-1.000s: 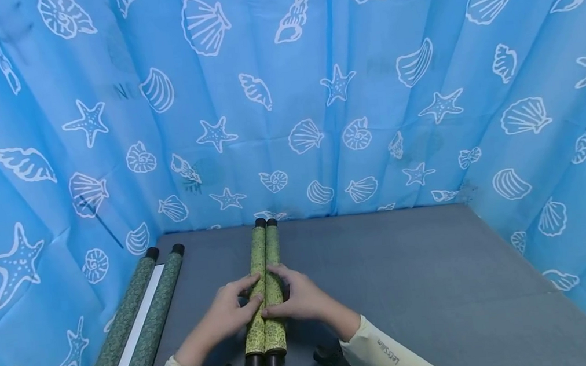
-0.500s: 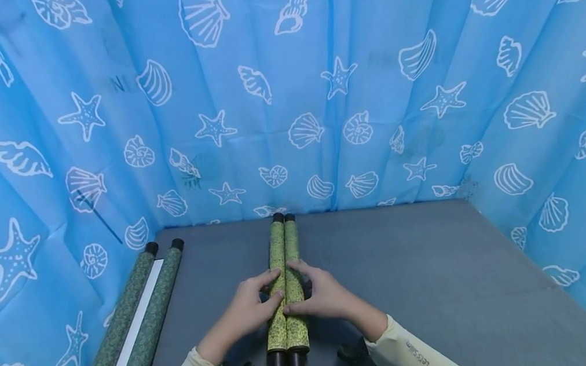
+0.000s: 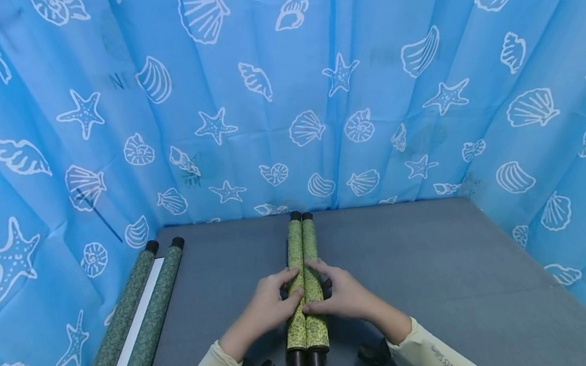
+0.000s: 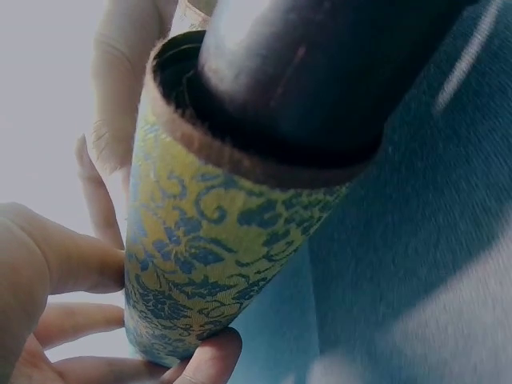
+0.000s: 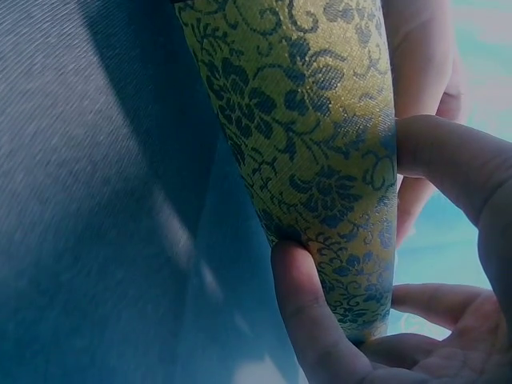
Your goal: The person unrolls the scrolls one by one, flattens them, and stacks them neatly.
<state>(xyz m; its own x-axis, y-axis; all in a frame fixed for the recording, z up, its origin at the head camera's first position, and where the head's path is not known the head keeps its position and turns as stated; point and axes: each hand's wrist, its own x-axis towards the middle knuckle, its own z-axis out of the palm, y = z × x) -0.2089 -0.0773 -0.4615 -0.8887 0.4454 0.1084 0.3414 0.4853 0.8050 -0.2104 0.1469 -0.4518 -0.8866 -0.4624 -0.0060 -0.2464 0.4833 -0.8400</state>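
Note:
A hanging scroll (image 3: 296, 331) in yellow-green flowered brocade, rolled from both ends into two rolls side by side, stands lengthwise at mid-table. My left hand (image 3: 267, 306) grips its left roll, and my right hand (image 3: 349, 295) grips the right one, thumbs near the seam where the rolls meet. In the left wrist view, fingers curl round the brocade roll (image 4: 208, 248), whose dark rod knob (image 4: 312, 80) sticks out of the end. The right wrist view has the other roll (image 5: 320, 120) between thumb and fingers. Parts of the fingers under the rolls are hidden.
A second scroll in dark green brocade (image 3: 153, 323) lies at the table's left, its two rolls apart with a white strip (image 3: 138, 324) between. Grey cloth covers the table (image 3: 436, 263). A blue shell-patterned curtain (image 3: 285, 90) hangs behind and at both sides.
Both hands have moved to the right, carrying the yellow-green scroll with them. Their hold looks the same throughout. The dark green scroll has stayed in place, and the head view has tilted slightly.

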